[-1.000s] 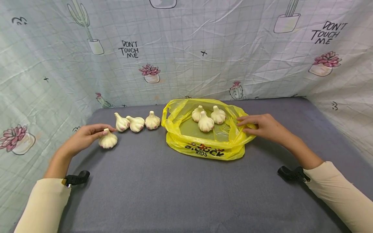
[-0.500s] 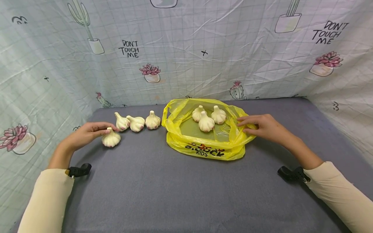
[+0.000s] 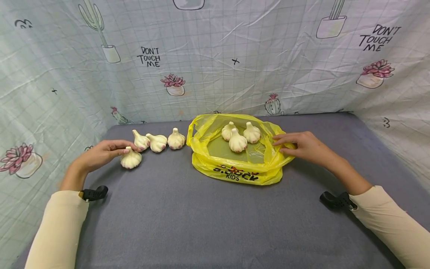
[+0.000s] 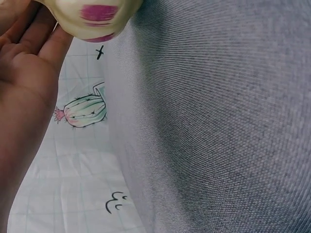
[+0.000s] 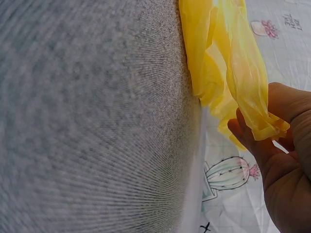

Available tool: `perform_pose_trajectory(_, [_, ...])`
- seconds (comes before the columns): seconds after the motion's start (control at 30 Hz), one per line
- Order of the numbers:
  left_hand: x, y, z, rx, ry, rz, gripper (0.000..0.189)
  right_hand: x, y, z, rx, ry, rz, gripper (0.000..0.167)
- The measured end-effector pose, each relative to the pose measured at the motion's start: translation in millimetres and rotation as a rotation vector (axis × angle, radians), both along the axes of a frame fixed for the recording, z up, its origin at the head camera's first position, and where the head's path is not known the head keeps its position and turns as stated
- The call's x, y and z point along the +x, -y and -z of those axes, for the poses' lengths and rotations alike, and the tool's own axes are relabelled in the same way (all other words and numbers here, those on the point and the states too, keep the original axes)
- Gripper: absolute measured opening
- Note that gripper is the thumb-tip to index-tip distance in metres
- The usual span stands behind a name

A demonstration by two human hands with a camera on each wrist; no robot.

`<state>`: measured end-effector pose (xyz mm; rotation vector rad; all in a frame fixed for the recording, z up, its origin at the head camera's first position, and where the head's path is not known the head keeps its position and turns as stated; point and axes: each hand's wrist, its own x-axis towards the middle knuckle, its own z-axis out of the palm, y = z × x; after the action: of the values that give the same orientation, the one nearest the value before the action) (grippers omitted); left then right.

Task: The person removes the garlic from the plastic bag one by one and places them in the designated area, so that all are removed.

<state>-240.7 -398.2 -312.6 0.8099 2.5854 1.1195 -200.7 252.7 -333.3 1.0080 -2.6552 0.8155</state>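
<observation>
My left hand [image 3: 100, 156] pinches a garlic bulb [image 3: 131, 160] by its neck at the left of the table; the left wrist view shows the bulb's purple-marked base [image 4: 99, 19]. Just beyond the fingertips, another garlic bulb [image 3: 141, 141] leans to one side. At the middle of the table sits a yellow plastic bag [image 3: 235, 170], its mouth spread wide, with three garlic bulbs [image 3: 238, 142] inside. The bag's right rim is pinched by my right hand [image 3: 304, 147]; in the right wrist view the yellow plastic [image 5: 248, 87] passes between thumb and fingers.
Two more garlic bulbs [image 3: 157, 143] lie in a row between the left hand and the bag. Behind the grey-covered table [image 3: 208, 224] hangs a cloth backdrop [image 3: 215, 56] printed with cacti, and it continues along both sides.
My left hand has moved slightly right and away from me with the garlic bulb, nearer the row of bulbs. The right hand and the bag have stayed in place.
</observation>
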Motion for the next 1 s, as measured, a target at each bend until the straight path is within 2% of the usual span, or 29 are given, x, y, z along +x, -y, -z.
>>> perform_pose_trajectory(0.3, [6.7,-2.4,-4.4,0.024,0.053,-0.048,0.028,-1.8,0,0.8,0.003,-0.002,0.003,0.026])
perform_pose_trajectory(0.43, [15.2,-6.9,-13.7,0.031,0.038,-0.058,0.03,-1.7,0,0.4,0.004,-0.004,-0.006,0.026])
perform_pose_trajectory(0.6, [23.6,-16.9,-28.4,0.014,-0.012,-0.116,0.03,-0.9,0,1.2,0.003,-0.003,-0.007,0.026])
perform_pose_trajectory(0.67, [25.0,-22.3,-32.5,-0.007,-0.031,-0.117,0.03,-0.9,-1,2.0,0.004,-0.005,-0.004,0.026])
perform_pose_trajectory(0.8, [26.3,-36.2,-38.4,-0.042,-0.056,-0.076,0.03,-0.5,0,2.7,0.008,0.009,0.008,0.025])
perform_pose_trajectory(1.0, [29.3,-62.1,-47.1,-0.051,-0.047,-0.035,0.029,-0.3,0,3.4,0.011,0.007,0.015,0.025])
